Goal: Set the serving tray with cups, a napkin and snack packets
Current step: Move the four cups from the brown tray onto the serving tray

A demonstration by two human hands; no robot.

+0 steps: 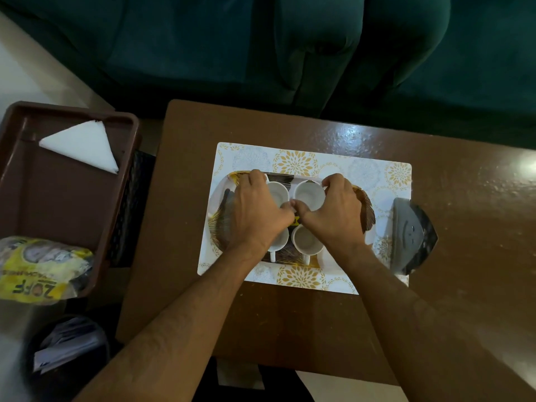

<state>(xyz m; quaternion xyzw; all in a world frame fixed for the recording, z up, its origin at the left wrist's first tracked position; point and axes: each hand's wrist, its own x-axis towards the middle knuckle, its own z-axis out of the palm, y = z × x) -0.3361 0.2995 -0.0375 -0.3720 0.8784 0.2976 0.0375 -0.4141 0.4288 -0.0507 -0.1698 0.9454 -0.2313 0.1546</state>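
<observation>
A leaf-patterned serving tray (pixel 221 227) lies on a white and gold placemat (pixel 295 162). Several white cups stand on it in two rows. My left hand (pixel 255 210) is curled over the far left cup (pixel 277 192), and my right hand (pixel 336 216) spans the far right cup (pixel 309 194) from thumb to fingers. The thumbs meet between the cups. A bit of yellow packet (pixel 295 220) shows under them. Two near cups (pixel 307 242) point their handles towards me. A folded white napkin (pixel 84 143) and a yellow snack packet (pixel 40 265) lie in a brown tray (pixel 58 198) at the left.
The placemat sits on a brown table (pixel 290 314). A dark, shiny wedge-shaped object (pixel 412 236) stands at the placemat's right edge. A green sofa (pixel 290 39) runs along the far side. A dark bin with papers (pixel 66 343) is at the lower left.
</observation>
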